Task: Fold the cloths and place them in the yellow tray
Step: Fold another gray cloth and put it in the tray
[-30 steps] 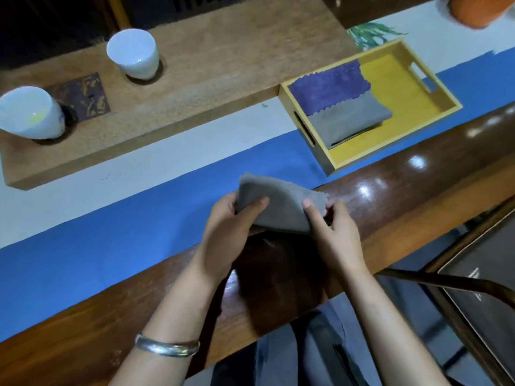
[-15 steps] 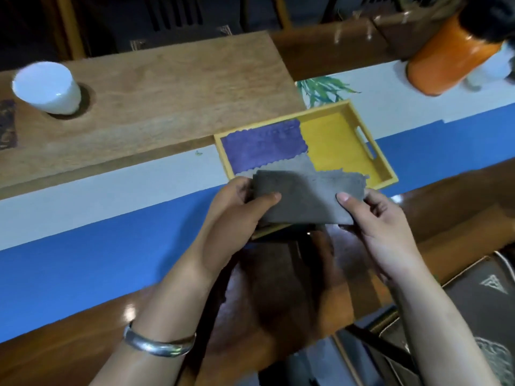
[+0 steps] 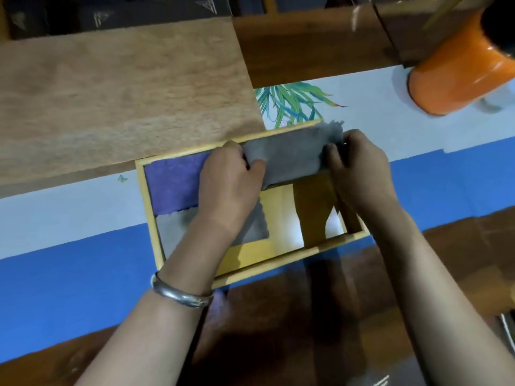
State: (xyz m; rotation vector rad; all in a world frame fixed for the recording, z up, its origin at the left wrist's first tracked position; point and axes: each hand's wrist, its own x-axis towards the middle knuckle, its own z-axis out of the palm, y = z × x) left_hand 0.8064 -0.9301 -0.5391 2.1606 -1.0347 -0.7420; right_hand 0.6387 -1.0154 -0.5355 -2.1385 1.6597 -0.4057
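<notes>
A folded grey cloth (image 3: pixel 289 156) hangs over the far right part of the yellow tray (image 3: pixel 152 210), held at both ends. My left hand (image 3: pixel 228 182) grips its left end and my right hand (image 3: pixel 359 168) grips its right end. Inside the tray a folded purple cloth (image 3: pixel 172 185) lies at the far left. Another folded grey cloth (image 3: pixel 175 232) lies in front of it, partly hidden by my left forearm. The tray's right half shows bare yellow floor.
The tray sits on a blue and pale table runner (image 3: pixel 69 280) on a dark wooden table. A light wooden board (image 3: pixel 111 93) lies beyond the tray at the left. An orange vessel (image 3: pixel 457 76) stands at the far right.
Both hands carried the folded grey cloth forward from the table's near edge to above the tray's right half. The view shifted right, so the white cups left the frame.
</notes>
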